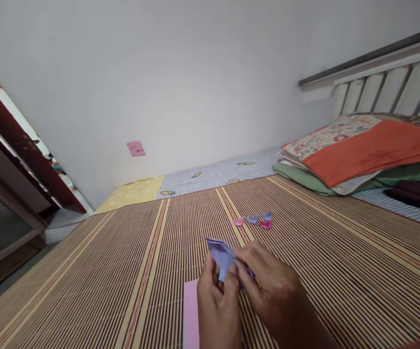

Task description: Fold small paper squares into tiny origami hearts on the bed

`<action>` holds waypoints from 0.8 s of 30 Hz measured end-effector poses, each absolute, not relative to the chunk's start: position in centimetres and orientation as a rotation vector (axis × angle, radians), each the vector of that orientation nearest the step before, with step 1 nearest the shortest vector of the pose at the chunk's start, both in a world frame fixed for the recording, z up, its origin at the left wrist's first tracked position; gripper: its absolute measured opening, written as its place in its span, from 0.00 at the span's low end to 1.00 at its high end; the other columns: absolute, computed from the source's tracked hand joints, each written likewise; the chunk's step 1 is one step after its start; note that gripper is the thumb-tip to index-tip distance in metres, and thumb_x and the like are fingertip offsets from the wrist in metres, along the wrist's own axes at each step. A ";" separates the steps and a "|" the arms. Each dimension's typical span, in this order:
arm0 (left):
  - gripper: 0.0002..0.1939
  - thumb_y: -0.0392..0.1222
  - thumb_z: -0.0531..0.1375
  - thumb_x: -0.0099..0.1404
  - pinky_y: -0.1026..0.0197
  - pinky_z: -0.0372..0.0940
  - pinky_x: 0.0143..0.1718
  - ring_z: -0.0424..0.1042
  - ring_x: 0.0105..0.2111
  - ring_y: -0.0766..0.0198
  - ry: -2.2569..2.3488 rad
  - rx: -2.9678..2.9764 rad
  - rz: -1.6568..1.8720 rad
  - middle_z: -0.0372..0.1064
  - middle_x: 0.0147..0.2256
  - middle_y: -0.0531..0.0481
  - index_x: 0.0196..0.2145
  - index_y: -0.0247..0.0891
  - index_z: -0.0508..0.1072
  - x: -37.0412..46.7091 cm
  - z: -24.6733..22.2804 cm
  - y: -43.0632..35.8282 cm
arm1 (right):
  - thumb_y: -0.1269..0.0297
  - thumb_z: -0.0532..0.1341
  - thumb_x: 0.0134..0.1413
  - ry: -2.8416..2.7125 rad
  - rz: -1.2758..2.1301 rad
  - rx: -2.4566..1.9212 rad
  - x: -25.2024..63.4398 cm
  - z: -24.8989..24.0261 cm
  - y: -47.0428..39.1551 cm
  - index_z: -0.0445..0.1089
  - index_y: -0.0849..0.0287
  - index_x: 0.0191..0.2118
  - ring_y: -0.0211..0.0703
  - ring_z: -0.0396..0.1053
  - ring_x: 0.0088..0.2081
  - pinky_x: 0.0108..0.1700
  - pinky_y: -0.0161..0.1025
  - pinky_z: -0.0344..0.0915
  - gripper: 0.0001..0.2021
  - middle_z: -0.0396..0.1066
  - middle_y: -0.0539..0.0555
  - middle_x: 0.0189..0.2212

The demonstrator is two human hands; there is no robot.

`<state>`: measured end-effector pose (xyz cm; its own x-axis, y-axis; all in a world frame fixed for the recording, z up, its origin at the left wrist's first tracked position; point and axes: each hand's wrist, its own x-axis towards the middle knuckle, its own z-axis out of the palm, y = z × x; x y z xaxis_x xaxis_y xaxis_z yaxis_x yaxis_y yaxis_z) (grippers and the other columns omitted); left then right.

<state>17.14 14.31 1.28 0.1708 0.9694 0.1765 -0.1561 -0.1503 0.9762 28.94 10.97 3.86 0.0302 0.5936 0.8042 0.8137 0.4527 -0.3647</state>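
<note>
A striped bamboo sleeping mat (pixel 115 271) covers most of the bed. Beyond its far edge lie a checked cloth with yellow printed motifs (pixel 213 170) and, at its left, a yellow patterned cloth (pixel 133 194), both by the white wall (pixel 181 87). A pink sticky note (pixel 136 149) with dark writing is stuck to that wall. At the far right, below a white radiator (pixel 388 87) and a grey pipe (pixel 370 54), folded bedding in orange and floral fabric (pixel 363 150) is stacked over green cloth (pixel 304 179), with a dark folded cloth (pixel 417 194) in front.

Near the front, the person's two hands meet over the mat. The left hand (pixel 219 305) grips a folded purple-blue paper (pixel 221 254) between thumb and fingers; the right hand (pixel 268 281) pinches the same paper's right side, its fingers closed. A pink paper sheet (pixel 191 310) lies on the mat, partly hidden by the left hand. Beyond the hands, four small folded papers sit grouped on the mat: a light pink one (pixel 238 221), two bluish ones (pixel 252 219) and a magenta one (pixel 266 224).
</note>
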 end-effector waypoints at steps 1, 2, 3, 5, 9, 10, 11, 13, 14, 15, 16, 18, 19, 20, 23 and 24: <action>0.19 0.52 0.66 0.63 0.56 0.71 0.45 0.77 0.46 0.49 0.901 1.315 1.265 0.79 0.44 0.40 0.47 0.38 0.77 17.1 1.5 14.3 | 0.76 0.53 0.67 -1.672 -0.260 -1.229 28.8 3.8 11.0 0.72 0.61 0.43 0.46 0.75 0.34 0.36 0.40 0.71 0.11 0.73 0.56 0.32; 0.17 0.52 0.65 0.63 0.56 0.72 0.43 0.78 0.42 0.51 0.911 1.327 1.279 0.79 0.40 0.41 0.43 0.38 0.77 17.1 1.7 14.4 | 0.76 0.53 0.67 -1.677 -0.256 -1.222 28.6 3.7 10.9 0.72 0.61 0.43 0.46 0.75 0.34 0.36 0.40 0.71 0.11 0.73 0.56 0.32; 0.15 0.53 0.65 0.63 0.57 0.72 0.41 0.78 0.38 0.52 0.924 1.335 1.300 0.79 0.37 0.43 0.39 0.38 0.77 17.1 1.9 14.4 | 0.76 0.53 0.67 -1.681 -0.248 -1.217 28.5 3.6 10.9 0.72 0.61 0.44 0.46 0.75 0.35 0.37 0.40 0.71 0.11 0.73 0.56 0.33; 0.13 0.52 0.66 0.61 0.58 0.72 0.36 0.77 0.32 0.55 0.960 1.331 1.366 0.78 0.31 0.46 0.33 0.38 0.75 17.1 2.1 14.5 | 0.76 0.54 0.67 -1.674 -0.217 -1.204 28.2 3.5 10.9 0.72 0.60 0.43 0.45 0.74 0.35 0.37 0.39 0.71 0.10 0.73 0.56 0.33; 0.10 0.46 0.67 0.60 0.60 0.72 0.33 0.77 0.31 0.57 0.972 1.355 1.456 0.78 0.31 0.47 0.35 0.38 0.76 17.2 1.9 14.5 | 0.76 0.56 0.64 -1.608 -0.166 -1.190 27.8 3.6 11.0 0.70 0.58 0.43 0.43 0.75 0.35 0.37 0.38 0.70 0.09 0.73 0.54 0.34; 0.09 0.44 0.66 0.61 0.60 0.72 0.33 0.77 0.31 0.57 0.976 1.387 1.475 0.78 0.31 0.47 0.37 0.39 0.77 17.2 1.9 14.4 | 0.76 0.57 0.64 -1.579 -0.176 -1.190 27.7 3.7 11.0 0.70 0.58 0.43 0.43 0.74 0.35 0.36 0.38 0.70 0.08 0.73 0.54 0.34; 0.08 0.43 0.65 0.62 0.60 0.72 0.34 0.77 0.31 0.57 0.996 1.435 1.502 0.78 0.32 0.47 0.38 0.39 0.77 17.2 1.8 14.3 | 0.75 0.57 0.63 -1.552 -0.192 -1.193 27.6 3.7 11.0 0.70 0.58 0.44 0.44 0.74 0.34 0.35 0.38 0.70 0.08 0.73 0.54 0.34; 0.08 0.40 0.64 0.64 0.58 0.73 0.37 0.78 0.33 0.57 1.061 1.568 1.586 0.78 0.33 0.47 0.41 0.40 0.78 17.2 1.7 14.0 | 0.74 0.58 0.63 -1.508 -0.219 -1.204 27.5 3.8 10.9 0.71 0.59 0.45 0.45 0.73 0.33 0.33 0.38 0.69 0.08 0.72 0.54 0.33; 0.09 0.39 0.63 0.64 0.57 0.73 0.40 0.78 0.35 0.56 1.087 1.644 1.631 0.79 0.35 0.47 0.42 0.41 0.78 17.2 1.7 13.9 | 0.74 0.58 0.64 -1.493 -0.223 -1.214 27.5 3.8 10.9 0.71 0.59 0.45 0.45 0.73 0.33 0.31 0.38 0.68 0.07 0.72 0.54 0.32; 0.10 0.38 0.62 0.65 0.56 0.72 0.43 0.78 0.38 0.55 1.094 1.718 1.668 0.79 0.38 0.46 0.44 0.42 0.78 17.3 1.7 13.8 | 0.74 0.58 0.64 -1.484 -0.224 -1.224 27.5 3.9 10.8 0.71 0.59 0.44 0.44 0.73 0.32 0.30 0.37 0.66 0.07 0.71 0.53 0.31; 0.12 0.37 0.61 0.65 0.55 0.72 0.45 0.78 0.40 0.55 1.088 1.778 1.694 0.79 0.40 0.45 0.47 0.43 0.78 17.3 1.7 13.8 | 0.74 0.57 0.64 -1.474 -0.225 -1.231 27.5 3.8 10.8 0.70 0.58 0.43 0.44 0.72 0.31 0.29 0.37 0.65 0.07 0.71 0.52 0.30; 0.16 0.36 0.61 0.66 0.56 0.71 0.45 0.78 0.41 0.55 1.087 1.842 1.712 0.79 0.44 0.45 0.51 0.44 0.77 17.3 1.6 13.7 | 0.75 0.56 0.64 -1.462 -0.227 -1.230 27.5 3.8 10.7 0.70 0.58 0.40 0.42 0.71 0.29 0.28 0.36 0.63 0.07 0.70 0.51 0.28; 0.18 0.36 0.61 0.65 0.57 0.71 0.43 0.78 0.40 0.56 1.103 1.841 1.703 0.79 0.44 0.45 0.53 0.44 0.76 17.4 1.6 13.7 | 0.76 0.55 0.64 -1.462 -0.225 -1.223 27.5 3.8 10.7 0.69 0.57 0.39 0.42 0.71 0.29 0.28 0.36 0.63 0.08 0.70 0.51 0.28; 0.20 0.37 0.62 0.65 0.58 0.71 0.40 0.78 0.37 0.57 1.125 1.823 1.682 0.79 0.43 0.45 0.55 0.44 0.75 17.4 1.6 13.8 | 0.77 0.55 0.64 -1.465 -0.225 -1.212 27.5 3.7 10.7 0.69 0.57 0.38 0.42 0.70 0.29 0.28 0.35 0.63 0.08 0.69 0.51 0.28; 0.18 0.37 0.62 0.63 0.62 0.69 0.31 0.75 0.29 0.60 1.149 1.737 1.591 0.79 0.34 0.49 0.51 0.42 0.77 17.3 1.7 13.9 | 0.78 0.55 0.62 -1.499 -0.209 -1.189 27.6 3.6 10.7 0.69 0.57 0.38 0.42 0.70 0.29 0.28 0.35 0.63 0.09 0.69 0.51 0.29; 0.13 0.37 0.61 0.63 0.63 0.67 0.29 0.74 0.27 0.61 1.144 1.729 1.571 0.77 0.31 0.51 0.45 0.41 0.78 17.3 1.8 13.9 | 0.78 0.56 0.62 -1.514 -0.202 -1.190 27.7 3.5 10.6 0.69 0.57 0.38 0.42 0.70 0.30 0.29 0.35 0.63 0.09 0.69 0.51 0.29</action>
<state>17.27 13.87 1.78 -0.0367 0.8537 0.5194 0.2323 -0.4983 0.8353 27.67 10.63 3.52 0.1554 0.5552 0.8171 0.7496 0.4724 -0.4635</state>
